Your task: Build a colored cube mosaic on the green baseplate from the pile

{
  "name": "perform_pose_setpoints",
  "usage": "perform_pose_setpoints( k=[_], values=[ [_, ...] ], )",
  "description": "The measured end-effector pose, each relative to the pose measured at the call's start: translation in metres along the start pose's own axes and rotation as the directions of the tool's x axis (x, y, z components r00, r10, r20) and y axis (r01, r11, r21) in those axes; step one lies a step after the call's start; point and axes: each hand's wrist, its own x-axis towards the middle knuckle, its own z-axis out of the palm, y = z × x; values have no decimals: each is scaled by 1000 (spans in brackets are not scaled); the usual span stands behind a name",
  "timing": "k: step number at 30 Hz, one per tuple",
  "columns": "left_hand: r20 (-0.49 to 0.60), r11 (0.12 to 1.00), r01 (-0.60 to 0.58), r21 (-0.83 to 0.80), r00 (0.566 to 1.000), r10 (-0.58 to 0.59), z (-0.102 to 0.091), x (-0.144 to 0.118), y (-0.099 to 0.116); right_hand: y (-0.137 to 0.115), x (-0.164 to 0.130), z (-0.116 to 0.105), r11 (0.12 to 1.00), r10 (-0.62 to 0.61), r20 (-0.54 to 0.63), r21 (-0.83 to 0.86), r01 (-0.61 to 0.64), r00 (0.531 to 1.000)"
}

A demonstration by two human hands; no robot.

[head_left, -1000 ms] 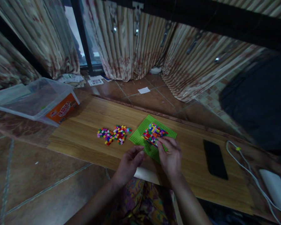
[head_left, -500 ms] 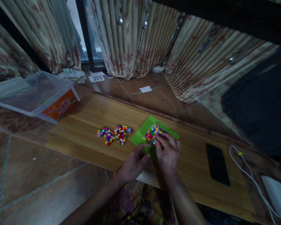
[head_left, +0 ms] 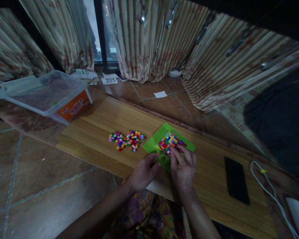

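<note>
A green studded baseplate (head_left: 151, 145) lies on the wooden board, turned cornerwise to me. On its middle sits a patch of small multicoloured toy bricks (head_left: 167, 141), packed close together. My right hand (head_left: 184, 167) is over the near right side of that patch, thumb and fingertips closed together against the bricks; whatever is between them is hidden. By the plate's near left edge is my left hand (head_left: 144, 171), its fingers curled and a gap showing between thumb and forefinger. Left of the plate, loose toy bricks (head_left: 133, 141) of many colours lie in two heaps that touch.
A clear plastic bin (head_left: 48, 108) with an orange label stands past the board's left end. To the right, a black phone (head_left: 236, 181) lies on the wooden board (head_left: 209, 192), near a white cable (head_left: 269, 186). Papers (head_left: 109, 80) and curtains (head_left: 137, 49) are beyond the far edge.
The whole view has shifted slightly, so things appear farther right. My right hand stays at the brick patch with its fingers slightly changed; the left hand holds much the same pose.
</note>
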Motion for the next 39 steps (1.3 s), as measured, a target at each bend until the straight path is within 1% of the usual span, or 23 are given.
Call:
perform_pose_setpoints(
  k=[6,14,20,25,28,34,39],
  values=[
    [-5,999,-18,29,1000,18,0,0,-3,-4,1,1,998,-17,-1,-60,17,1000],
    [21,1000,-6,20,1000,6,0,-1,-4,-8,1,5,999,-43,-5,-8,43,999],
    [22,1000,-4,29,1000,3,0,-1,-3,-4,0,5,1000,-26,-30,-1,26,999],
    [27,999,3,36,1000,-4,0,0,-4,-3,-1,5,1000,-25,-7,-14,25,1000],
    [24,999,-12,35,1000,11,0,0,-4,-2,-2,6,999,-37,-9,-18,37,999],
    [31,1000,-16,21,999,15,-1,0,-4,0,-4,6,999,-27,39,-35,28,999],
    [29,999,-29,44,999,27,-1,-1,-4,0,-3,4,996,-60,92,-58,66,994]
  ],
)
